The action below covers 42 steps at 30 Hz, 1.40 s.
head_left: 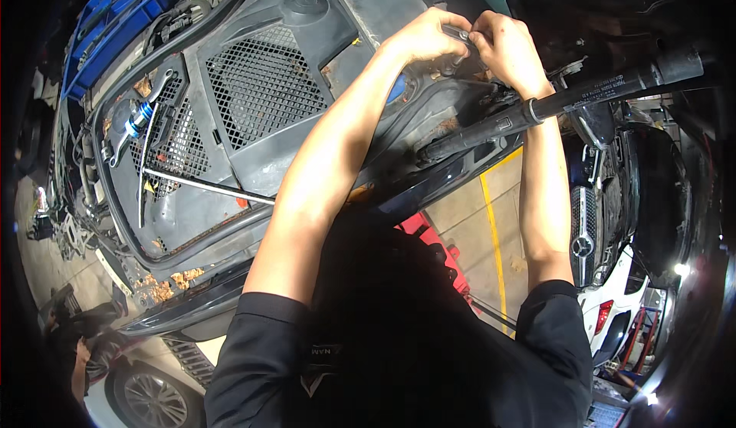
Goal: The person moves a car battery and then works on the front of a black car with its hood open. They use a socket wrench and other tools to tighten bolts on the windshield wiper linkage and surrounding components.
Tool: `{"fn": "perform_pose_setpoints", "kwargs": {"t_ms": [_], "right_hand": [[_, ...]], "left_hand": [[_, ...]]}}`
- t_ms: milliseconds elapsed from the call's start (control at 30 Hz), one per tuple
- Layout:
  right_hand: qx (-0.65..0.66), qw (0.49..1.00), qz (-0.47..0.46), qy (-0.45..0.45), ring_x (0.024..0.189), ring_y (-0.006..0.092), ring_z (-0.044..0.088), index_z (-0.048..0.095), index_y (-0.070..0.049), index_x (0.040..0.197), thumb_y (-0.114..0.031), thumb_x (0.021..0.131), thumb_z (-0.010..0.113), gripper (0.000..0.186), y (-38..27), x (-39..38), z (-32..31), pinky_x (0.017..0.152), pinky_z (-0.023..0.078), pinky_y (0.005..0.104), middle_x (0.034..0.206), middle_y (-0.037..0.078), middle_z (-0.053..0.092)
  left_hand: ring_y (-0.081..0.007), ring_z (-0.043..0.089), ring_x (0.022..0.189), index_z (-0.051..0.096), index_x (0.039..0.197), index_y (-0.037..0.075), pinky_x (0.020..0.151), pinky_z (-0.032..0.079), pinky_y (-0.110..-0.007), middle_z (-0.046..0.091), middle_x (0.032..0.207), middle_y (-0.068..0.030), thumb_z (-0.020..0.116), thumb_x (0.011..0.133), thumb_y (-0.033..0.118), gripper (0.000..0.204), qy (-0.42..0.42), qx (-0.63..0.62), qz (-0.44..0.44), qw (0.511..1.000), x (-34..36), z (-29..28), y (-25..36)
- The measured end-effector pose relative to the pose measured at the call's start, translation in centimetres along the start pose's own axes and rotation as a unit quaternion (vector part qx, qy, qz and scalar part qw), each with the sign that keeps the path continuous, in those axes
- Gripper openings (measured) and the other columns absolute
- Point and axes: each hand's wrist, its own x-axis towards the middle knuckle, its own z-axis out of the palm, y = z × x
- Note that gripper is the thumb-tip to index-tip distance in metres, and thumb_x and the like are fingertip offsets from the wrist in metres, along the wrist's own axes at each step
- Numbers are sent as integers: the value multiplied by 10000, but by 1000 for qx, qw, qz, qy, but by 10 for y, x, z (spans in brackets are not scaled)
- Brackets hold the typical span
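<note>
Up at the far edge of the engine bay, my left hand (pixel 433 35) and my right hand (pixel 507 48) meet, both with fingers closed. Between their fingertips is a small dark metal piece (pixel 458 34); its kind is too small to make out. Beneath them lie dark, partly hidden parts at the corner of the engine bay. A black strut (pixel 613 90) slants past my right wrist. To the left spreads a grey plastic cover (pixel 314 52) with mesh panels, and a blue cap (pixel 396 88) shows beside my left forearm.
On the cover's left side lie a blue-banded tool (pixel 139 120), an open-ended wrench (pixel 162 83) and a long metal bar (pixel 207 185). A blue tray (pixel 115 14) of tools stands at the upper left. Other cars and a person (pixel 80 344) are around; a red object (pixel 441 255) sits below.
</note>
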Motion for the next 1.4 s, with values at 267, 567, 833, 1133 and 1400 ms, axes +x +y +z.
{"fn": "perform_pose_setpoints", "kwargs": {"t_ms": [267,567,833,1133,1400], "right_hand": [[11,1000,15,9,809,365,667,661,3,865,-136,819,652,147,0,-7,-3,747,524,420,800,196,676],[-103,985,139,-8,809,403,665,658,-1,837,-246,805,677,247,-20,-8,-9,726,540,451,802,219,675],[-96,987,127,6,810,401,664,636,11,862,-174,808,634,193,-26,-7,-11,740,535,452,801,216,673],[-30,997,73,-5,824,406,665,635,37,869,-190,800,632,236,-12,-6,-8,753,529,466,811,235,671],[-4,999,-6,38,804,375,677,634,21,844,-232,845,647,254,4,-10,1,712,540,424,760,234,661]], "left_hand": [[-102,635,767,666,1100,4,708,491,-244,698,827,-59,778,686,65,433,0,40,-19,999,0,2,1],[-118,614,853,679,1074,6,791,476,-266,689,891,-64,761,692,65,394,-8,61,37,997,2,1,-1],[-111,637,780,679,1063,11,740,515,-259,689,851,-54,729,704,2,362,5,36,55,998,2,0,-4],[-90,615,727,690,1042,23,674,488,-245,684,809,-37,743,698,37,349,1,-3,29,1000,0,3,-1],[-106,633,758,675,1041,0,713,502,-247,690,831,-53,738,679,10,368,11,21,15,1000,-2,6,3]]}}
